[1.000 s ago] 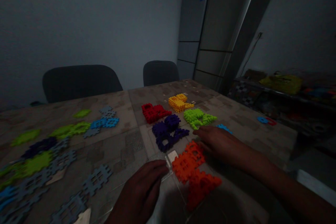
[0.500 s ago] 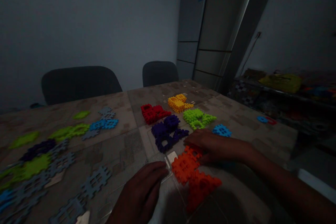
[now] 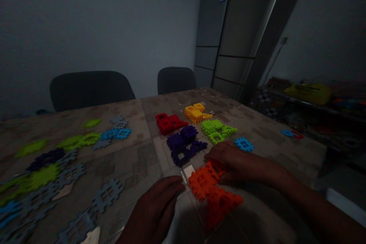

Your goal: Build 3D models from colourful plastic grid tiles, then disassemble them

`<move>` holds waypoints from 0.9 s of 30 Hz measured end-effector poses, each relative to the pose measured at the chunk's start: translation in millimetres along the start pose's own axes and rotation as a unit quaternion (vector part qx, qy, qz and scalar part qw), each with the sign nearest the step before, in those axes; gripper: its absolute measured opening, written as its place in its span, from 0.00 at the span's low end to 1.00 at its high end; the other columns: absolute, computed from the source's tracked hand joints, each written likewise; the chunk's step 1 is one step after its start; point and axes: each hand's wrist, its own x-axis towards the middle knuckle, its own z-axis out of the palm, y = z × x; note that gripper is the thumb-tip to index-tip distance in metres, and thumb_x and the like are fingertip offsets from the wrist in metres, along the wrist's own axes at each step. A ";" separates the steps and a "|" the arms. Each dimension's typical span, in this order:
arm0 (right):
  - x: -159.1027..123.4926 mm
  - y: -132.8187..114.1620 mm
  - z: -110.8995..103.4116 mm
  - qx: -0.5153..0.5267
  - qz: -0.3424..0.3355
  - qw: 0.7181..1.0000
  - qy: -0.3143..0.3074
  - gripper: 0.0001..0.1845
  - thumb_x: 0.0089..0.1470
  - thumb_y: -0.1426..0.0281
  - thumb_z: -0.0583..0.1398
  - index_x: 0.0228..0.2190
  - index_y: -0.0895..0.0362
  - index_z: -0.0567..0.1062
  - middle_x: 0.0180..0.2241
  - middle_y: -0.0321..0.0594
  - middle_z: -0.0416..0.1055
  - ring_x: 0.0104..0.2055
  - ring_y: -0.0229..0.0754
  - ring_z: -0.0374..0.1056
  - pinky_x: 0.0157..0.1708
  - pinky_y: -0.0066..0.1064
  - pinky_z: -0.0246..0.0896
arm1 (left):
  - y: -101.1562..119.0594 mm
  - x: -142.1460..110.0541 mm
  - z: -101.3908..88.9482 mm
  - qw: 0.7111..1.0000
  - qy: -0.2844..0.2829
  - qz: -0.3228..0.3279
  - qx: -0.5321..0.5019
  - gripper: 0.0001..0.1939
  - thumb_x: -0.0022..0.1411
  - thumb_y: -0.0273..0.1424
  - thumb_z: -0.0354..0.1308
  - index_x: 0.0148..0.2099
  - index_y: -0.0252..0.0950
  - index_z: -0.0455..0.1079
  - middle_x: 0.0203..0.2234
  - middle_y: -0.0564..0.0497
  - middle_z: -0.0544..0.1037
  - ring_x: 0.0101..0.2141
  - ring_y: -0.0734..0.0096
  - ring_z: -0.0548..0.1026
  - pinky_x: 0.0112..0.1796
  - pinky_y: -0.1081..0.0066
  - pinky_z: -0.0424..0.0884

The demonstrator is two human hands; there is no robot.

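A group of bright orange plastic pieces with toothed edges [image 3: 203, 181] lies on the brown patterned tabletop [image 3: 265, 137], low and right of centre in the frame, one piece showing square windows and a pointed one at the lower right. Beyond it, around the middle of the frame, sit a dark purple toothed pile [image 3: 175, 141], a red toothed pile [image 3: 166, 125], a yellow toothed pile [image 3: 196, 114] and a lime-green toothed pile [image 3: 212, 127]. Each keeps to one colour with space between most neighbours, which reads as grouping by colour, so that each heap stays distinct and within reach. A blue windowed square piece [image 3: 244, 143] lies singly beyond the right wrist. At the left of the frame, flat grey lattice pieces [image 3: 107, 195] are spread among mixed colours, apparently loose stock kept away from the piles.

The right hand [image 3: 228, 158] arches over the far right edge of the orange group, fingers bent down and thumb nearer the viewer; whether it pinches a piece or only steadies it, I cannot tell. The left hand [image 3: 157, 200] lies just beside the group's left edge, knuckles up, fingers together and gently bent, relaxed and holding nothing visible.
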 end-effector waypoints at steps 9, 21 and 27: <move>2.0 -8.2 5.3 -0.010 -0.006 1.000 0.007 0.22 0.50 0.74 0.69 0.47 0.54 0.74 0.43 0.41 0.73 0.47 0.48 0.66 0.52 0.41 0.54 | -2.7 -1.9 2.3 1.000 -0.001 0.018 -0.001 0.20 0.66 0.22 0.49 0.56 0.41 0.69 0.50 0.46 0.78 0.49 0.70 0.78 0.48 0.72 0.77; -4.2 -5.1 7.3 0.002 -0.018 0.999 0.034 0.29 0.49 0.73 0.71 0.52 0.55 0.72 0.48 0.43 0.73 0.52 0.48 0.65 0.54 0.42 0.53 | -3.1 -1.5 3.5 1.000 0.002 0.015 0.010 0.20 0.66 0.21 0.48 0.55 0.41 0.70 0.50 0.47 0.78 0.49 0.71 0.78 0.48 0.73 0.77; -20.9 27.3 7.3 -0.036 0.008 0.994 0.108 0.33 0.50 0.75 0.68 0.57 0.53 0.70 0.55 0.47 0.71 0.57 0.52 0.64 0.58 0.47 0.54 | -1.5 0.0 1.1 1.000 0.000 0.019 0.010 0.19 0.67 0.22 0.49 0.55 0.42 0.70 0.50 0.47 0.78 0.49 0.70 0.78 0.48 0.73 0.77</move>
